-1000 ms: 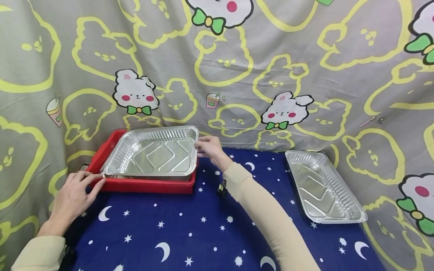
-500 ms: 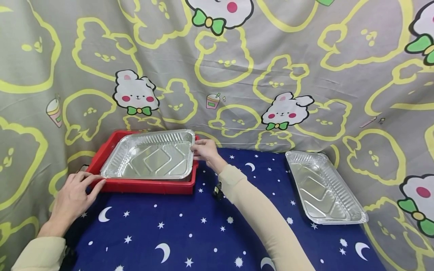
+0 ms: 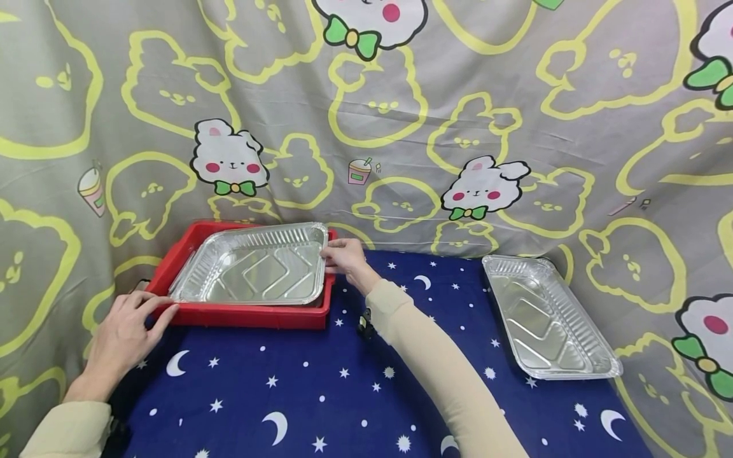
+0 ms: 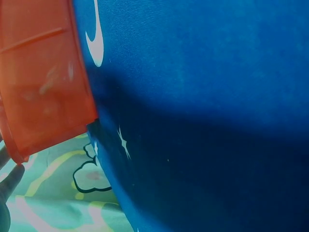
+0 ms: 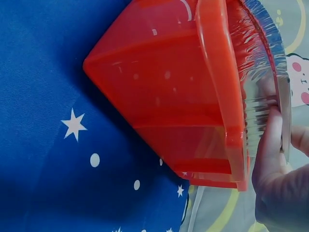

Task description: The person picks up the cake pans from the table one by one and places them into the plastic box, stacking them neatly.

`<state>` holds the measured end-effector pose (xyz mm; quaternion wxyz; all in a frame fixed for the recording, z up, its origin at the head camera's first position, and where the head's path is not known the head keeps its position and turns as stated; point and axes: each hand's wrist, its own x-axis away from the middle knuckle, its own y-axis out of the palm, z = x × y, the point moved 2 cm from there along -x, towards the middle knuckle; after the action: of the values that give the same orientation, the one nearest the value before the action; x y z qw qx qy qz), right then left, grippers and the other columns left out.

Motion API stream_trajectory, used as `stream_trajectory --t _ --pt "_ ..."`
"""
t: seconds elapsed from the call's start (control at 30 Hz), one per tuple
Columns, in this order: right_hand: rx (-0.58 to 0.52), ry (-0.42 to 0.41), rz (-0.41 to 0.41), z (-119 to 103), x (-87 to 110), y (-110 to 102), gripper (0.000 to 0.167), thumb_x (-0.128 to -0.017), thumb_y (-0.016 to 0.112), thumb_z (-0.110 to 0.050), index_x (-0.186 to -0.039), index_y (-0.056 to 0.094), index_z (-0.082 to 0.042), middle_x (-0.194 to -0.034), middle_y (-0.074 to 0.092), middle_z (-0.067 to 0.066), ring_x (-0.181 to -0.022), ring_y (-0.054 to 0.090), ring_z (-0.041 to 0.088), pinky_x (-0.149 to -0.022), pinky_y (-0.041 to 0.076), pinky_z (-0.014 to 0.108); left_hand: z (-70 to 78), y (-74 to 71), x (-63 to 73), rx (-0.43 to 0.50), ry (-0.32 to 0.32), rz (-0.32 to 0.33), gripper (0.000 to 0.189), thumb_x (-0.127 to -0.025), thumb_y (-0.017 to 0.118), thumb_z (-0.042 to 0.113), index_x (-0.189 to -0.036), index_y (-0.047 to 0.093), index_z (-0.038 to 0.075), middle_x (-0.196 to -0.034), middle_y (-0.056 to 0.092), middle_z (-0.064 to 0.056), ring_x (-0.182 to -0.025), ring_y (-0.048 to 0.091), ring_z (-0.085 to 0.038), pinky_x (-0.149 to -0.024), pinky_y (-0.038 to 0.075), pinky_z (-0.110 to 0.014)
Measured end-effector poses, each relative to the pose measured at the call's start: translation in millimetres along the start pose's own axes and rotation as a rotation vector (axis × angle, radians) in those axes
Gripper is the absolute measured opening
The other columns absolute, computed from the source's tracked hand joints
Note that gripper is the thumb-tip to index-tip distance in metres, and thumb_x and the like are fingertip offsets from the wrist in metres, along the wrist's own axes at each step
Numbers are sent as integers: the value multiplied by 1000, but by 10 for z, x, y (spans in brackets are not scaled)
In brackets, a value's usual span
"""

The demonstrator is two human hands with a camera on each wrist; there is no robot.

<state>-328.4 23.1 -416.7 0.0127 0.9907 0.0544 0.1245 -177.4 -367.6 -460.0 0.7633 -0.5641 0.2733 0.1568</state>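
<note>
A red plastic bin stands at the back left of the table. Inside its rim sits a rectangular aluminium foil pan, its right side raised a little above the bin's edge. My right hand pinches the pan's right rim between thumb and fingers; in the right wrist view the thumb lies against the rim's side. With thumb and fingers my left hand grips the bin's front left corner. The left wrist view has only fingertips at the edge of the bin. The bin's contents below the pan are hidden.
A second foil pan lies at the right of the table. Dark blue cloth with moons and stars covers the table. A grey cartoon-print curtain hangs behind and along both sides.
The foil pan has come down and slightly left, deeper into the red bin, my right hand moving with it. My left hand has stayed at the bin's corner.
</note>
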Motion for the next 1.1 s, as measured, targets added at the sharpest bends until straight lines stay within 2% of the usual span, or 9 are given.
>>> stream_trajectory --t 0.2,0.43,0.67,0.83,1.0,1.1 --pt "-6 16 -7 15 10 10 38 -94 68 5 -131 63 9 -72 66 3 -60 66 10 -54 60 19 -1 6 6 6 -3 0 25 -84 82 15 -105 74 4 -105 64 -24 -113 54 -49 -93 46 -68" --pt "-5 17 0 61 -16 13 37 -93 70 3 -129 64 10 -74 67 4 -60 66 9 -55 60 20 5 8 4 1 8 19 26 -83 84 16 -104 75 5 -104 65 -23 -105 55 -46 -88 47 -65" --pt "-9 17 -9 62 -20 2 37 -93 73 2 -128 66 10 -90 77 18 -63 70 12 -58 63 23 3 8 1 -6 3 10 26 -83 83 16 -106 75 4 -105 64 -24 -106 54 -46 -88 47 -65" --pt "3 24 -17 52 -19 4 40 -94 72 1 -132 65 10 -94 77 18 -64 71 12 -59 63 24 4 1 2 -13 -7 -5 27 -84 82 16 -108 74 5 -107 64 -24 -109 54 -47 -89 48 -68" --pt "27 26 -15 46 -19 8 39 -95 71 2 -133 65 8 -112 77 29 -70 72 15 -61 64 25 3 11 11 -13 -10 -10 27 -85 81 16 -108 74 5 -108 63 -25 -112 53 -49 -89 48 -70" --pt "42 26 -8 46 -19 5 37 -94 71 3 -131 66 7 -117 75 32 -71 73 15 -63 65 26 6 14 14 -11 -9 -5 27 -84 82 15 -108 74 5 -108 63 -25 -113 53 -50 -90 48 -71"
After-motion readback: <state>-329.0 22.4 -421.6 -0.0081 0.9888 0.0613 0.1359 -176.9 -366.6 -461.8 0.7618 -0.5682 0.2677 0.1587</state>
